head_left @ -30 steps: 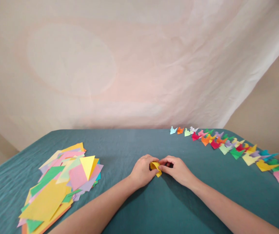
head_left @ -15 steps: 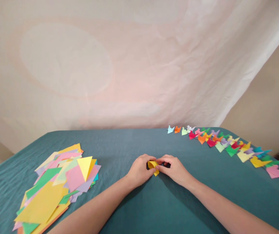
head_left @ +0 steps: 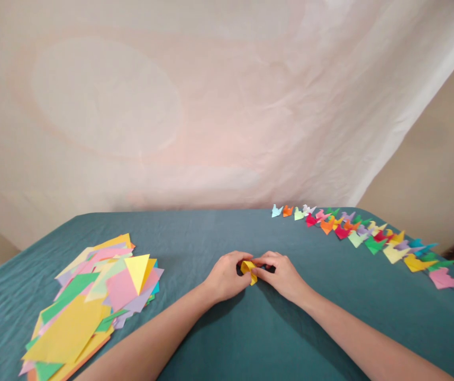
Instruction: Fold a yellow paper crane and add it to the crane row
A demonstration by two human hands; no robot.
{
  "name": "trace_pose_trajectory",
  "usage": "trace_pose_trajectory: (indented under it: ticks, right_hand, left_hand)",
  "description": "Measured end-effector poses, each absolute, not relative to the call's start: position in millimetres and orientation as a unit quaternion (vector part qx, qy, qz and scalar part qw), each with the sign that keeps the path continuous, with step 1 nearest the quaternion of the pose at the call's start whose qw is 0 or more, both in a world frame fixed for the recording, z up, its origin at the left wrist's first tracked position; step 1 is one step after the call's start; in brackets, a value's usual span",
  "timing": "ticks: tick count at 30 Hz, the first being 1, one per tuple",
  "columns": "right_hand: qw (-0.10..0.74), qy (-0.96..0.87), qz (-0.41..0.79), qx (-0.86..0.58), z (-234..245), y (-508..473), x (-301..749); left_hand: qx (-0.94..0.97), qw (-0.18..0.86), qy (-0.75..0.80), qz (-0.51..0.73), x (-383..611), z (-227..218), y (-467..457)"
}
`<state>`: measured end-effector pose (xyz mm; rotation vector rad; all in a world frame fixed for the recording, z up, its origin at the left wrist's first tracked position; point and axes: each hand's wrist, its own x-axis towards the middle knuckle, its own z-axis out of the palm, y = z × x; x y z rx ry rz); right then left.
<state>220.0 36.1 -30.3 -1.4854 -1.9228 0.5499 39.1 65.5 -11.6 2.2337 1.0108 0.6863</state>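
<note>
We note the left hand point(head_left: 226, 276) and right hand point(head_left: 284, 275), fingers nearly closed, both pinching one folded yellow paper point(head_left: 247, 266) (curled, partly hidden).

"What's that in the grip made of?"
"Yellow paper point(head_left: 248, 267), matt, smooth where it curves."
"And left of the grip?"
"A pile of sheets point(head_left: 68, 328), also paper, matt and smooth."
"Right of it?"
"Folded birds point(head_left: 394, 254) in crisp, matt paper."
"Under the grip?"
"A tablecloth point(head_left: 211, 233), dull fabric, rippled well to the left."
"Beyond?"
"A pale backdrop point(head_left: 230, 116), wrinkled, faintly sheeny; cloth or plastic, I can't tell."
</note>
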Motion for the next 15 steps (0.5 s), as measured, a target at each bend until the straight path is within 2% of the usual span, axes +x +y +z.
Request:
trace_pose_trajectory:
  ticks: [15]
  right_hand:
    - [0.332,-0.722,0.211,-0.569,-28.3,35.2,218.6]
  left_hand:
    - [0.826,0.311,0.381,0.274,38.3,-10.2,66.2]
